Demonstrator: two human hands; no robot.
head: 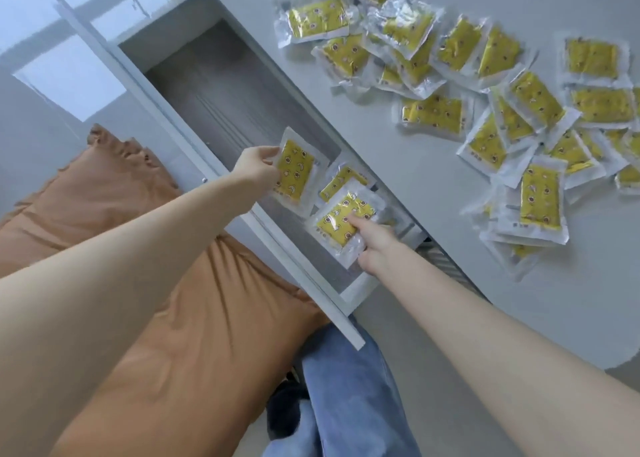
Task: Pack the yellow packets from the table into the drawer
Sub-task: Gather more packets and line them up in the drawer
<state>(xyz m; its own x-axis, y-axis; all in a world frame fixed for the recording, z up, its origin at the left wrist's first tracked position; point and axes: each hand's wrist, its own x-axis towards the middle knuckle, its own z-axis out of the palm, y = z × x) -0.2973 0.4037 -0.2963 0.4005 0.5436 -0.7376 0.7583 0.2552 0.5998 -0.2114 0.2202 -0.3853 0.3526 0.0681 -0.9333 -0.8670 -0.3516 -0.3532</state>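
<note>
An open white drawer [194,134] with a grey floor runs diagonally below the table edge. My left hand [258,169] grips a yellow packet [298,172] by its left edge, holding it over the drawer. My right hand [375,245] holds a second yellow packet [343,222], fingers on top, low in the drawer's near end. A third packet [341,179] lies in the drawer between them, partly covered. Several more yellow packets [433,111] in clear wrappers lie scattered and overlapping on the white table [398,186].
The drawer's far half shows bare grey floor [214,89]. My orange skirt [194,318] and blue jeans [346,387] fill the lower view in front of the drawer's front panel [311,283]. A glossy floor lies at left.
</note>
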